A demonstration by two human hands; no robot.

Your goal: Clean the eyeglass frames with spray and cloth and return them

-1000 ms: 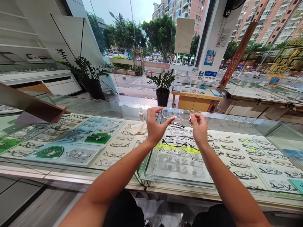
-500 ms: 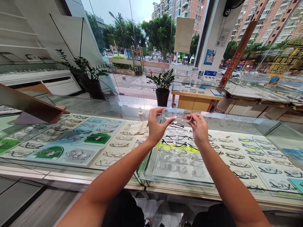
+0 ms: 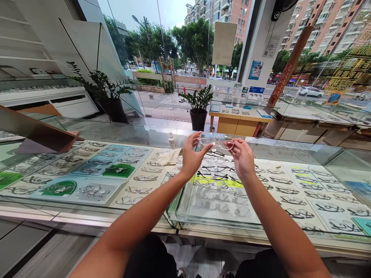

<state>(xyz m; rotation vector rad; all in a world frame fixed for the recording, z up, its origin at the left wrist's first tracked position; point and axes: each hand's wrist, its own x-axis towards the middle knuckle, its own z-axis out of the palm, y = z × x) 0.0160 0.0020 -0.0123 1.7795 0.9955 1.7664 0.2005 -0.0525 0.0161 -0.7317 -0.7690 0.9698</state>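
Note:
A pair of clear-framed glasses (image 3: pixel 216 141) is held up above the glass display case, spread between both hands. My left hand (image 3: pixel 193 155) grips its left side between thumb and fingers. The right side is pinched in the fingers of my right hand (image 3: pixel 242 155). Behind my left hand, a cream cloth (image 3: pixel 169 156) lies on the counter. A small white bottle (image 3: pixel 172 140) stands upright just beyond the cloth. Rows of glasses, among them a dark pair (image 3: pixel 216 175), show through the case below my hands.
The glass display case (image 3: pixel 185 221) runs across the front, its edge near my legs. A brown angled panel (image 3: pixel 43 131) stands at the left. Beyond the counter are a potted plant (image 3: pixel 198 116) and a wooden display table (image 3: pixel 228 125).
The clear glasses have tilted slightly between my hands, and their lenses show at a different angle. Both hands keep their hold and have barely moved.

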